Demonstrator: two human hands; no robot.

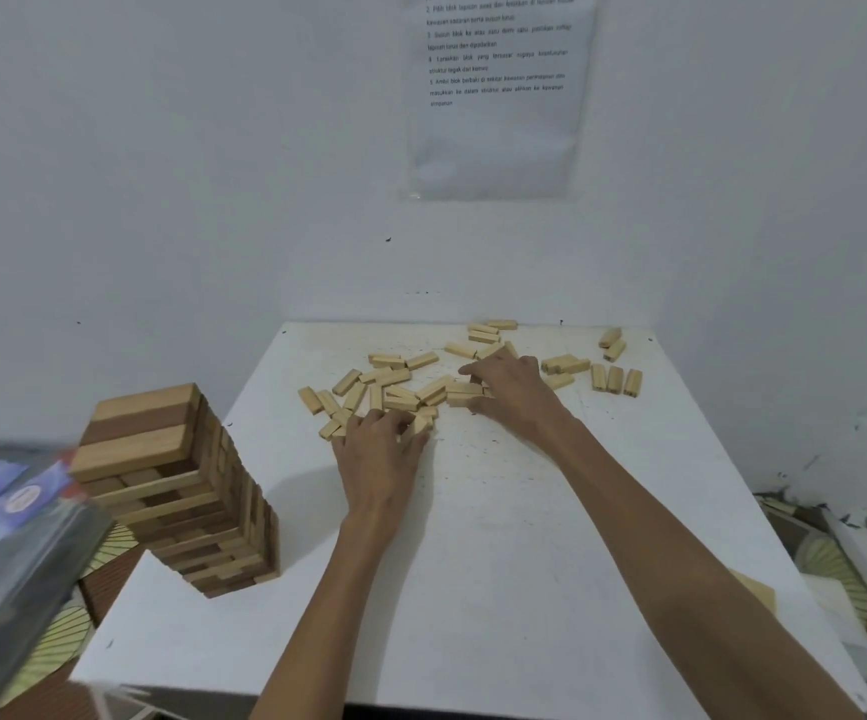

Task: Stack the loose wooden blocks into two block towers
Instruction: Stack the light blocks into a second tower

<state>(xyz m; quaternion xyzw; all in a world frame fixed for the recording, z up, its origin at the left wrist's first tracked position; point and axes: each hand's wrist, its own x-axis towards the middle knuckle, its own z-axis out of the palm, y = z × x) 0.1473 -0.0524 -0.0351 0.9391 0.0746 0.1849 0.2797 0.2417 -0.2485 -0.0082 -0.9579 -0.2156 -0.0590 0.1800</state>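
Table (499, 537): white and speckled, filling the lower middle of the frame, its far edge against a pale wall (161, 174).
Loose blocks (395, 379): pale wooden pieces lying flat and scattered across the far part of the table, at centre frame, some overlapping; a few more lie apart toward the right.
Block tower (187, 491): one stack of pale and brown layers at the table's left edge, left of centre frame, well apart from the pile.
Left hand (379, 454): palm down at the near edge of the pile, fingers curled, thumb and forefinger pinching an end block (422, 423).
Right hand (511, 389): palm down over the middle of the pile, fingers narrowly spread, thumb and fingers closing on a long block (465, 391).
Printed sheet (499, 96): taped to the wall at top centre.
Plastic-wrapped pack (10, 543): blurred, at the left edge of the frame.
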